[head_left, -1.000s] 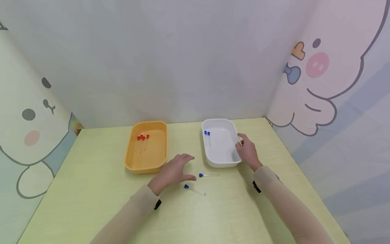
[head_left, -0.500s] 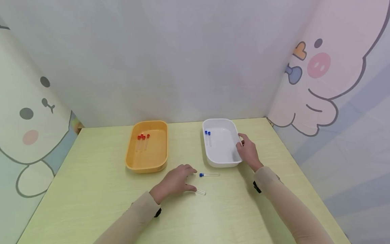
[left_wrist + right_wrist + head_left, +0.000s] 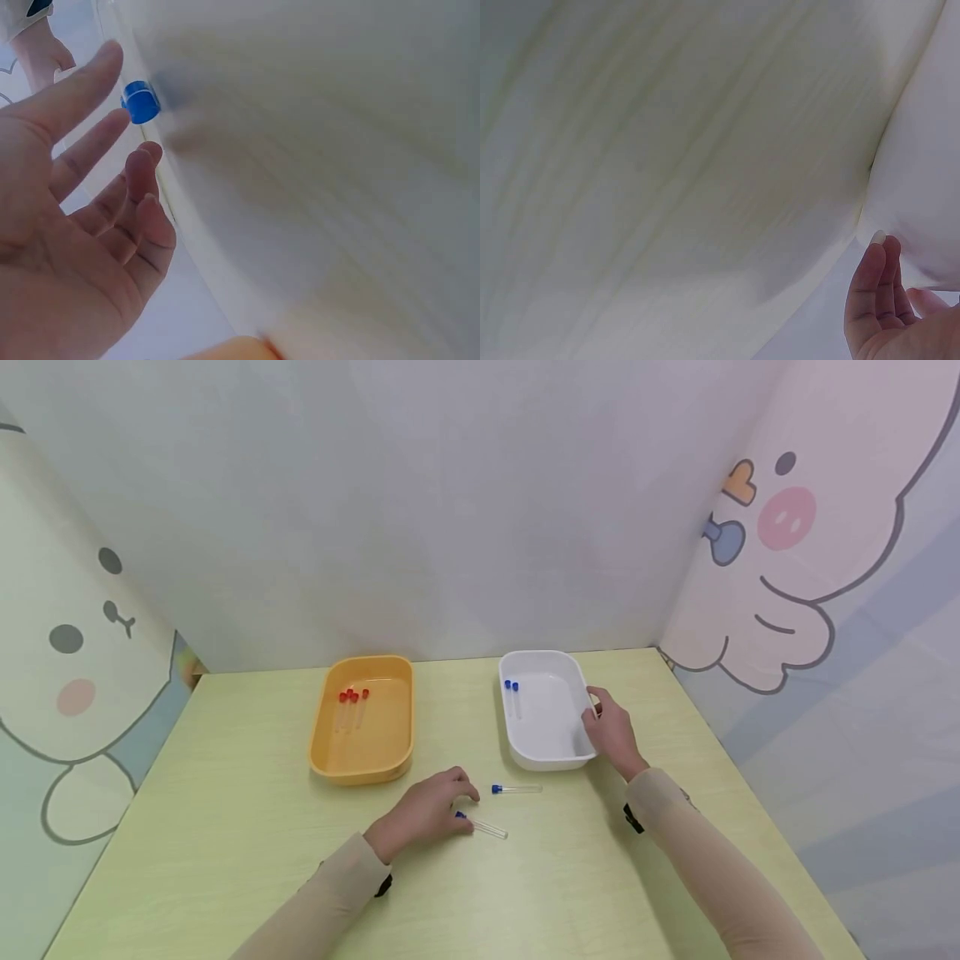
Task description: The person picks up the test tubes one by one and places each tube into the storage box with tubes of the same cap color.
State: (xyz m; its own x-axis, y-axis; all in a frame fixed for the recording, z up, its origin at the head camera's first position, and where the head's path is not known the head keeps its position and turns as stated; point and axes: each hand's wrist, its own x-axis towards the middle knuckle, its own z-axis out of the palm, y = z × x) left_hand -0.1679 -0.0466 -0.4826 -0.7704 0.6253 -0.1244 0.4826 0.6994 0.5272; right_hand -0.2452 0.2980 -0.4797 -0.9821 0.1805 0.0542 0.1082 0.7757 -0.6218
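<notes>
My left hand hovers by a test tube with a blue cap, which lies on the table. In the left wrist view, the blue cap is just beyond the thumb and forefinger, which stand apart; the other fingers are loosely bent. A second blue-capped test tube lies slightly farther back. My right hand grips the right rim of a white tray, thumb and fingers on either side. Two blue-capped test tubes lie inside that tray. The right wrist view shows the right hand against the tray's wall.
On the left stands an orange tray holding several red-capped test tubes. Both trays sit toward the back of the pale yellow table. Behind it hangs a grey curtain, with cartoon-printed cloth on both sides.
The left hand has moved toward the viewer, to the nearer test tube, and its thumb and forefinger have come closer together. The right hand stays on the white tray, which has not moved.
</notes>
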